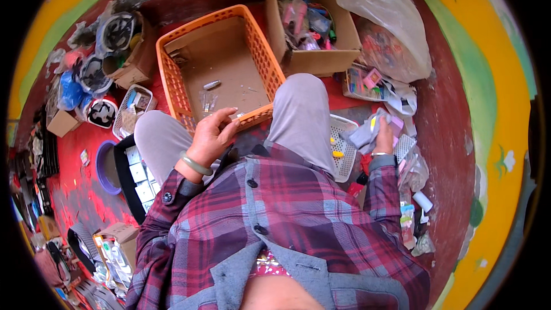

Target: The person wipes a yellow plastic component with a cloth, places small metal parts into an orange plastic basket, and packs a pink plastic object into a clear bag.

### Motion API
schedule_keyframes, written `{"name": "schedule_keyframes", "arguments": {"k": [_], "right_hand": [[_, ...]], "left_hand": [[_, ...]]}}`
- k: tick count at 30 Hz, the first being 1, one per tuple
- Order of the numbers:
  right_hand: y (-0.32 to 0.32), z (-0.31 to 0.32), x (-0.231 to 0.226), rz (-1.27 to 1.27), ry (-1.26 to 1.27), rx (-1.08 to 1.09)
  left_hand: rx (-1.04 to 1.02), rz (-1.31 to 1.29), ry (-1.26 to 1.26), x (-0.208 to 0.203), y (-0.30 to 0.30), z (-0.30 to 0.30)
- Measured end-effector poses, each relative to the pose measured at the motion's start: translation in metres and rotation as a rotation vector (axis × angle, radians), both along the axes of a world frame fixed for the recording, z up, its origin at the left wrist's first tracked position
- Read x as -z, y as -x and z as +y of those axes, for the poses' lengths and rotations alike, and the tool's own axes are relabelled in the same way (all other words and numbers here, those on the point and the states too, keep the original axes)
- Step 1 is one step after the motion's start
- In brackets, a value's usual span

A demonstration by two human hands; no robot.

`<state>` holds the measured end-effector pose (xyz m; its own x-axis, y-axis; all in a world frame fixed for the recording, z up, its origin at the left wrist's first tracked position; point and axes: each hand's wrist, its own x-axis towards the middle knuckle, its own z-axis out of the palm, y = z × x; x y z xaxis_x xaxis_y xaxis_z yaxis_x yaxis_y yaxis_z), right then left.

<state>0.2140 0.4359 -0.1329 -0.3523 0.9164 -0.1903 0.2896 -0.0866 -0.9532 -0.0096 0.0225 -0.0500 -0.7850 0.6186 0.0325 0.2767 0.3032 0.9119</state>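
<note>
Grey cloth (pixel 361 136) lies crumpled over the far right part of a white basket (pixel 345 167), beyond the right knee; its folds blur what it is, and its lower side is hidden. Its long axis slants from near left to far right, neither end plainly a tip. At its right edge, the right hand (pixel 384 139) touches it, fingers partly hidden; whether that grip is clenched I cannot tell. The left hand (pixel 215 136), loosely curled, hangs by the orange basket's rim (pixel 265 47); its grip, too, is unclear.
</note>
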Motion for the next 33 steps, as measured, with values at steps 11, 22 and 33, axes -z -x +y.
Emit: {"name": "schedule_keyframes", "arguments": {"k": [11, 22, 33], "right_hand": [[-0.100, 0.012, 0.165, -0.880, 0.052, -0.117], [-0.112, -0.005, 0.114, -1.373, 0.009, -0.485], [-0.006, 0.047, -0.014, -0.026, 0.006, -0.127]], "left_hand": [[-0.049, 0.119, 0.101, -0.001, 0.008, -0.015], [-0.319, 0.074, -0.036, -0.008, 0.040, -0.076], [-0.449, 0.142, -0.136, -0.032, 0.075, -0.134]]}}
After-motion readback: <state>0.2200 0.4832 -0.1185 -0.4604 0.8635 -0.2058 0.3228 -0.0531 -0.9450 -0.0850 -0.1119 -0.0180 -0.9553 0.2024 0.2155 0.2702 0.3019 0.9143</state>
